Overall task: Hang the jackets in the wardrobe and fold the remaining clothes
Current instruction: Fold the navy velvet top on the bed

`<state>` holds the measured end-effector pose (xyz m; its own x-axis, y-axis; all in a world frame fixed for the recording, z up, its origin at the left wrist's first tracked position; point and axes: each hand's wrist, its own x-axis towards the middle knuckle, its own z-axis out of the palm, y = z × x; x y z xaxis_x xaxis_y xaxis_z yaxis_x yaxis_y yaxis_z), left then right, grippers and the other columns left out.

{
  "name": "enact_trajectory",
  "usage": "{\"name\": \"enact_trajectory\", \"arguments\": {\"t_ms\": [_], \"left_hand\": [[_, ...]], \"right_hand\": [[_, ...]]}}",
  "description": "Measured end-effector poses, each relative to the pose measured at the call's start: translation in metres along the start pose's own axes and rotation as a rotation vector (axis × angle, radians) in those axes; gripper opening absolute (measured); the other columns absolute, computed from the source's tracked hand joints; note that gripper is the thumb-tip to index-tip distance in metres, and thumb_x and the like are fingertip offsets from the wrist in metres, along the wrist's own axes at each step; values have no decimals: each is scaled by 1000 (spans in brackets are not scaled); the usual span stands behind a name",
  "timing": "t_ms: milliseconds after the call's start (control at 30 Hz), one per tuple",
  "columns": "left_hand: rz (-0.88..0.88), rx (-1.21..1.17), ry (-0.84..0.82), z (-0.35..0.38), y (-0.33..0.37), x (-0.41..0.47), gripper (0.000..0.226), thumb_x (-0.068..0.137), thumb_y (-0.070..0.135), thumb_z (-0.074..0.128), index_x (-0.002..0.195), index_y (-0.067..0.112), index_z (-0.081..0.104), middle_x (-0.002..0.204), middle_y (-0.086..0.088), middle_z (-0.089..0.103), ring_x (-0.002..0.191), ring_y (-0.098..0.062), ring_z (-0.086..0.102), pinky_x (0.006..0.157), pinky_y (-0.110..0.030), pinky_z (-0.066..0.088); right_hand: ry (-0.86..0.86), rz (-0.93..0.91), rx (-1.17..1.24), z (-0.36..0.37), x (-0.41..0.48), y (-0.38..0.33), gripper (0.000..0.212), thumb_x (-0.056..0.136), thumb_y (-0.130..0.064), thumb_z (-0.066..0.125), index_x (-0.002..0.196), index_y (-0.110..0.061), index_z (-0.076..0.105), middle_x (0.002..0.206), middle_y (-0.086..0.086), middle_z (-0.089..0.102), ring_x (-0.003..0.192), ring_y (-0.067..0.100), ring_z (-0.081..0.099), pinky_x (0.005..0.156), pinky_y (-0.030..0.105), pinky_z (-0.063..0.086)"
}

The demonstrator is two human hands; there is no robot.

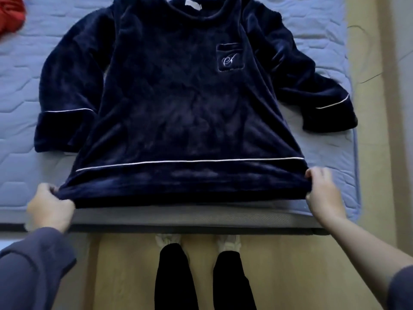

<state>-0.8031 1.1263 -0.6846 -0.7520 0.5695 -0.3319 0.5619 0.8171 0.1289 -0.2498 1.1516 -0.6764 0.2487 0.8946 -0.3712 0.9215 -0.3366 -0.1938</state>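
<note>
**Squaring the hem before the fold**

A navy fleece top (178, 104) lies front-up on the pale quilted mattress (330, 41), neck away from the person, both sleeves spread out to the sides. The left hand (50, 206) pinches the near left corner of the hem, fingers curled round the fabric; the right hand (324, 193) grips the near right corner the same way. The hem sits just at the mattress edge, drawn fairly taut between the two hands.

This looks like the smoothing step — the top spread flat, not yet folded. To do it well, pull evenly on both corners so the white piping (190, 162) runs straight, then let the hem settle without dragging the body off the bed. The right sleeve lies crooked and likely wants straightening first. A red garment (11, 14) waits at the far left corner — probably still to be handled.
</note>
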Motion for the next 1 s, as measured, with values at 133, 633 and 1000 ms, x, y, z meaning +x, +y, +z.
{"name": "enact_trajectory", "arguments": {"t_ms": [133, 633, 1000], "left_hand": [[-11, 440, -245, 12, -9, -9, 26, 80, 19, 60, 104, 14, 52, 98, -26, 61, 90, -41, 60, 84, -46, 50], [140, 319, -370, -29, 71, 11, 24, 85, 18, 49, 108, 14, 54, 117, -10, 57, 104, -30, 55, 85, -35, 45], [-359, -665, -202, 5, 54, 180, 42, 76, 24, 74, 108, 1, 61, 97, -15, 65, 95, -32, 63, 79, -37, 46]], "right_hand": [[-241, -73, -368, 21, -14, 5, 21, 89, -1, 40, 106, -12, 41, 96, 8, 38, 78, 33, 51, 61, 37, 38], [-389, -356, -606, -3, 29, -151, 30, 90, -30, 48, 119, -21, 48, 120, 2, 45, 115, 23, 45, 85, 35, 38], [-306, -506, -248, 89, 63, -373, 46, 88, -19, 48, 134, -22, 40, 133, 1, 39, 116, 23, 44, 90, 35, 43]]}}
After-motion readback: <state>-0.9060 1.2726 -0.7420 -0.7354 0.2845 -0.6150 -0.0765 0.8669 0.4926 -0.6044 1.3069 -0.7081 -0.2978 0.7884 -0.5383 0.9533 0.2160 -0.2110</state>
